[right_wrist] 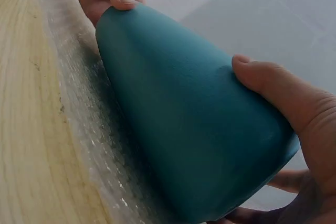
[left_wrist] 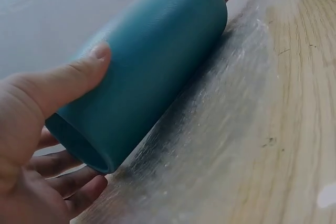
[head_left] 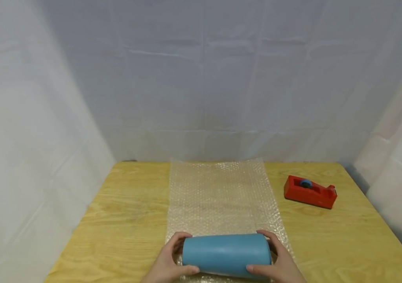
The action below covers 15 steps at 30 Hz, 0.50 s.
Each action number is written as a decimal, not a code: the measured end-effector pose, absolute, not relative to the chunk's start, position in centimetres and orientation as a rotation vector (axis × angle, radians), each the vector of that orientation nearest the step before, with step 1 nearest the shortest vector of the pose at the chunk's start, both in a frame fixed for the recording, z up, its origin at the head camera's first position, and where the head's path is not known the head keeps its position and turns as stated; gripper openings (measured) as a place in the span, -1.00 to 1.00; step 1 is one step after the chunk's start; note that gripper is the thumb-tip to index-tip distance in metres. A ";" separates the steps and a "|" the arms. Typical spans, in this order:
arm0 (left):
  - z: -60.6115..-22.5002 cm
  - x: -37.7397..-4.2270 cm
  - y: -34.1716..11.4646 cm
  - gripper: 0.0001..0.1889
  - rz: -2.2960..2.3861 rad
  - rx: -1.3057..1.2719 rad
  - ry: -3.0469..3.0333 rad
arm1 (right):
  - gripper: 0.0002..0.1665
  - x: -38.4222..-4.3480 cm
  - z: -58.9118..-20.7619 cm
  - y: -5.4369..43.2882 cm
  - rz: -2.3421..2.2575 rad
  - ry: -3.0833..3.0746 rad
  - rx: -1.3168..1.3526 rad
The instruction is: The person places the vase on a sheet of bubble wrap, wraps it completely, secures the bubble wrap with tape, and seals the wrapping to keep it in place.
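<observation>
A blue vase [head_left: 226, 253], smooth and tapering, lies on its side across the near part of a bubble wrap sheet [head_left: 215, 200]. My left hand [head_left: 170, 260] grips its narrower left end, thumb on the near side and fingers at the end. In the left wrist view, the vase [left_wrist: 152, 61] shows a hollow opening beside the fingers of that hand [left_wrist: 31, 129]. The wider, rounded right end is held by my right hand [head_left: 278, 262]. Its thumb presses the side in the right wrist view, where the vase [right_wrist: 184, 114] partly hides the fingers.
A red tape dispenser [head_left: 308, 193] with a blue-cored roll stands on the right of the wooden table [head_left: 123, 220]. The bubble wrap runs to the table's back edge. White sheeting [head_left: 204, 86] hangs behind and on both sides.
</observation>
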State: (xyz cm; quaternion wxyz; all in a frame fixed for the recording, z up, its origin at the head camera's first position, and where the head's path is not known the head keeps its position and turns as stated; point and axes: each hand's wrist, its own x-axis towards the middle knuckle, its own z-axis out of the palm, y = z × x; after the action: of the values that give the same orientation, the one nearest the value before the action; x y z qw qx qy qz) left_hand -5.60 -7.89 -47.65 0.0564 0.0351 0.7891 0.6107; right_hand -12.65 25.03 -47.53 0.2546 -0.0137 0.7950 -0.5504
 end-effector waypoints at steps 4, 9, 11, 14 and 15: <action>-47.6 -5.9 -7.9 -0.24 1.847 0.069 2.381 | 0.00 -13.3 -48.0 25.0 -1.535 2.101 -0.040; -47.6 -6.2 -8.0 -0.31 1.845 0.023 2.300 | -0.08 -13.8 -48.1 24.8 -1.558 2.043 -0.038; -47.6 -6.3 -8.1 -0.32 1.839 0.025 2.276 | -0.09 -13.9 -48.1 24.8 -1.550 2.048 -0.029; -47.6 -6.5 -8.2 -0.32 1.835 0.033 2.252 | -0.09 -14.0 -48.0 24.7 -1.523 2.066 -0.016; -47.6 -6.5 -8.2 -0.31 1.819 0.045 2.267 | -0.09 -14.0 -48.0 24.7 -1.514 2.071 -0.013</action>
State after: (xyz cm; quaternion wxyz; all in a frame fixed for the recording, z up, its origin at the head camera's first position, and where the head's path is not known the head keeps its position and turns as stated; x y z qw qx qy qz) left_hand -6.53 -8.21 -47.59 0.1172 0.0153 0.7745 0.6215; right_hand -13.99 24.70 -48.04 0.2841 -0.0048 0.7740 -0.5658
